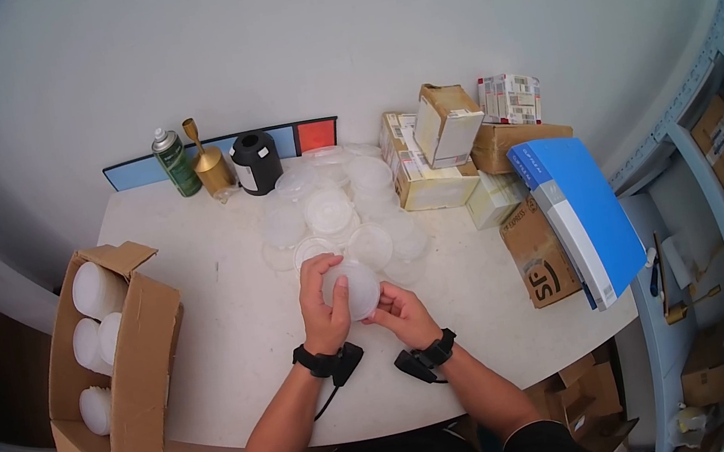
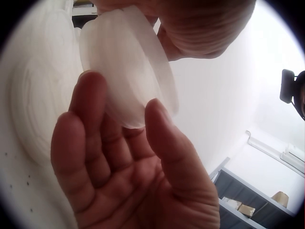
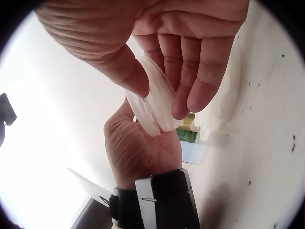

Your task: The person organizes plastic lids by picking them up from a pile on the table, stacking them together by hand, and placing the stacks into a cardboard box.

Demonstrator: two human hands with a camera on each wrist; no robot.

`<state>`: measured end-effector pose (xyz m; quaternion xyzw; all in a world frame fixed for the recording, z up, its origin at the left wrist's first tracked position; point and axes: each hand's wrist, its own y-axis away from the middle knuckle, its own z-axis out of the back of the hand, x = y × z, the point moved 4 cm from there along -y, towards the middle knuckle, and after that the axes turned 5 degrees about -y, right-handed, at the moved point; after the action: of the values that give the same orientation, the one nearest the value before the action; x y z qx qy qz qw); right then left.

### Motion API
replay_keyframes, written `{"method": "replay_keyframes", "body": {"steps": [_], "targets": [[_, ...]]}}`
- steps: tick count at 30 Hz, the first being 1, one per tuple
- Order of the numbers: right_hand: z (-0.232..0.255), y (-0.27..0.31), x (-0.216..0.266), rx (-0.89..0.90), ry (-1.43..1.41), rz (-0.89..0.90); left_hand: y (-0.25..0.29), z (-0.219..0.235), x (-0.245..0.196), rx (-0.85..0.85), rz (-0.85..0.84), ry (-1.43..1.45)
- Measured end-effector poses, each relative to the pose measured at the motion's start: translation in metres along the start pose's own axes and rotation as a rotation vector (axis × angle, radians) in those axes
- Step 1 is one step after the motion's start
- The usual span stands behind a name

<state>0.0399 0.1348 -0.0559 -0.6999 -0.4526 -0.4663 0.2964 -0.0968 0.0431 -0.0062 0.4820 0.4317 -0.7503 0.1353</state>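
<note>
A few translucent round plastic lids (image 1: 362, 290), pressed together, are held tilted above the front middle of the table. My left hand (image 1: 324, 310) grips their left side, its thumb on the near face and its fingers behind. From the lower right, my right hand (image 1: 406, 317) pinches the edge between thumb and fingers. In the right wrist view the lids (image 3: 155, 98) show as at least two layers with a narrow gap at the edge. Just beyond the hands, a loose pile of similar lids (image 1: 329, 210) spreads across the table.
An open cardboard box (image 1: 148, 375) with several white rounded containers (image 1: 97, 290) stands at the left. Behind are a spray can (image 1: 176, 165), a brass-coloured object (image 1: 211, 171) and a black cylinder (image 1: 257, 169). Small cartons (image 1: 437, 185) and a blue binder (image 1: 586, 207) crowd the right side.
</note>
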Motion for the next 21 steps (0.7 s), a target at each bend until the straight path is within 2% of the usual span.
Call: {"method": "replay_keyframes", "body": {"steps": [9,18,21], "targets": [[-0.005,0.001,0.003,0.022,-0.039,0.012,0.0,0.001,0.002,-0.003,-0.005,-0.024],[-0.004,0.002,0.001,0.031,-0.026,0.0,0.005,-0.004,0.015,0.003,0.253,0.201],[-0.012,0.002,0.009,0.027,-0.051,-0.006,0.006,-0.005,0.021,-0.042,0.238,0.181]]}}
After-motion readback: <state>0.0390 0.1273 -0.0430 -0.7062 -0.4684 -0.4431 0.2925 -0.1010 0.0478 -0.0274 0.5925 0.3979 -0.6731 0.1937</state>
